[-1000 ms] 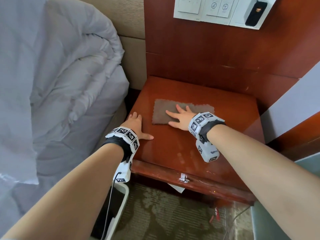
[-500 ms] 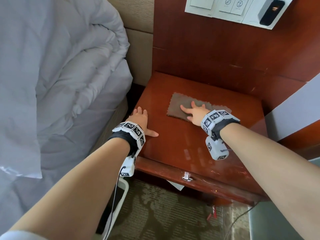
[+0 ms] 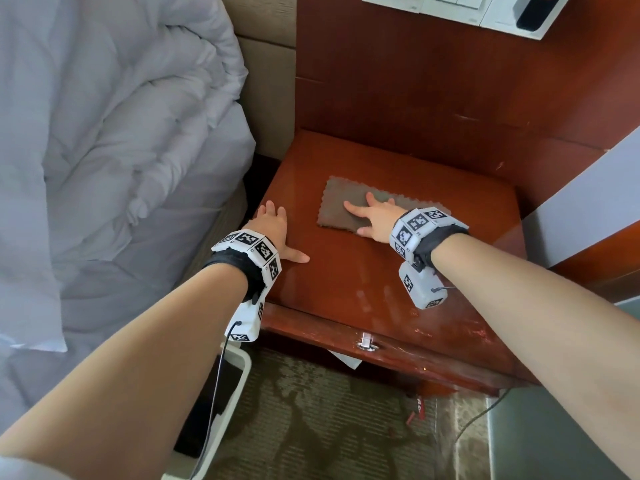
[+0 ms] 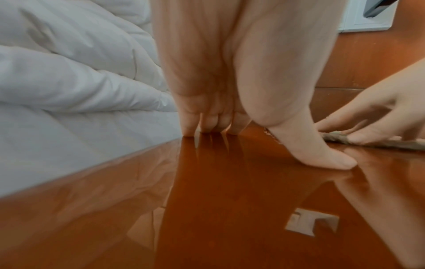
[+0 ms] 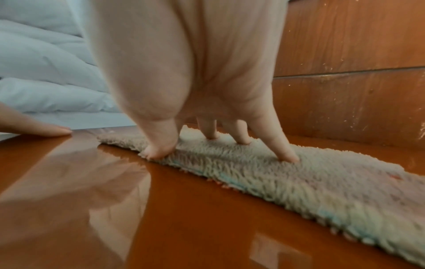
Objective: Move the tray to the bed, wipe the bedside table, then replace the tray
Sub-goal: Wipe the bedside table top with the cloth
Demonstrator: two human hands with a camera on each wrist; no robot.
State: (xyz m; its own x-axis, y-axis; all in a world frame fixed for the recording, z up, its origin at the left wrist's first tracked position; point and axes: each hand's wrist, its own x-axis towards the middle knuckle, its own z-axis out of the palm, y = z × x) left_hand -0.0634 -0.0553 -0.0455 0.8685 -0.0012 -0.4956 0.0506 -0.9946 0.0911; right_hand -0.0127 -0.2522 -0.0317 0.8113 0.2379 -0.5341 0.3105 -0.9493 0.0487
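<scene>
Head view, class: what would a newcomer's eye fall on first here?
First, the right hand pressing flat on a brown cloth spread at the middle of the glossy red-brown bedside table. Next, the left hand resting flat near the table's left edge, beside a rumpled white duvet.

Glossy reddish-brown wooden bedside table (image 3: pixel 346 278), a flat brown fuzzy cleaning cloth (image 3: pixel 332 209) lying toward its back edge, left hand (image 3: pixel 273 226) flat at its left edge, right hand (image 3: pixel 377 220) spread on the cloth, rumpled white duvet on the bed (image 3: pixel 114 133) alongside that left edge
</scene>
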